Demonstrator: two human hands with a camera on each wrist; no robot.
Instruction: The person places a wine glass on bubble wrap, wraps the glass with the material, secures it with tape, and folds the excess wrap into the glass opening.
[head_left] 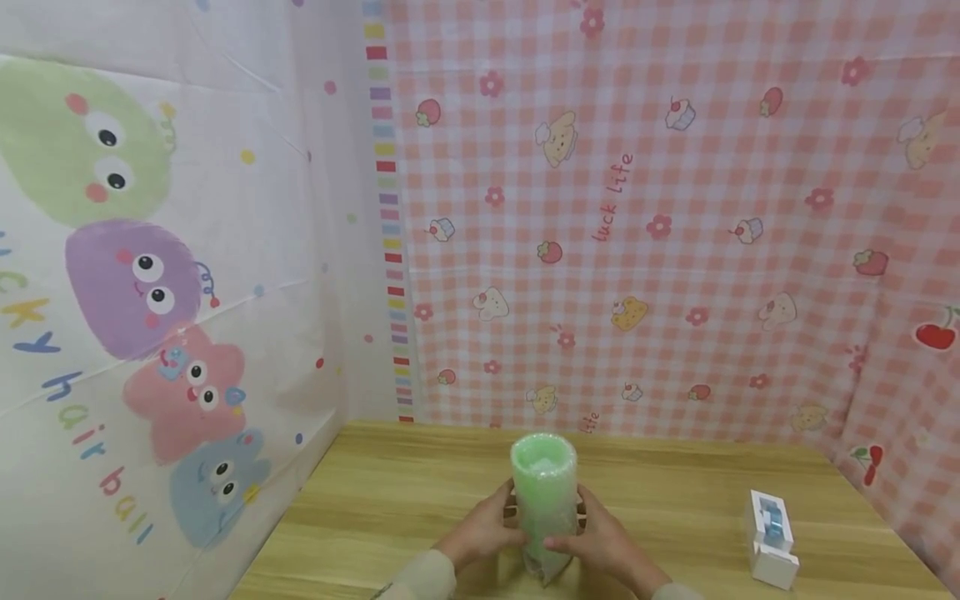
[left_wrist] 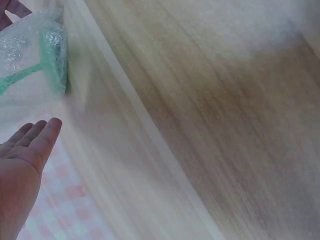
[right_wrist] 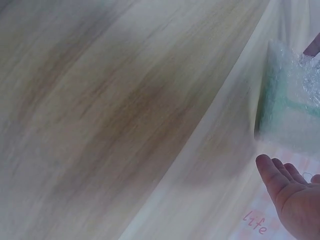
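Observation:
A green object wrapped in clear bubble wrap [head_left: 546, 492] stands upright between both hands, its round top opening facing up. Through the wrap, the left wrist view reveals a thin green stem meeting a flat green disc [left_wrist: 50, 62]. My left hand [head_left: 491, 525] is at its left side and my right hand [head_left: 603, 533] at its right, thumbs toward the front and fingers along the sides. Extended fingers [left_wrist: 46, 137] show beside the wrap in the left wrist view. The right wrist view likewise has straight fingers [right_wrist: 272, 175] near the wrapped bundle [right_wrist: 290, 100].
On the right of the wooden table [head_left: 390, 475] stands a white tape dispenser [head_left: 772, 537] with a blue roll. A pink checked cloth [head_left: 645, 275] hangs behind the table, and a white sheet with cartoon figures [head_left: 285, 208] hangs at the left.

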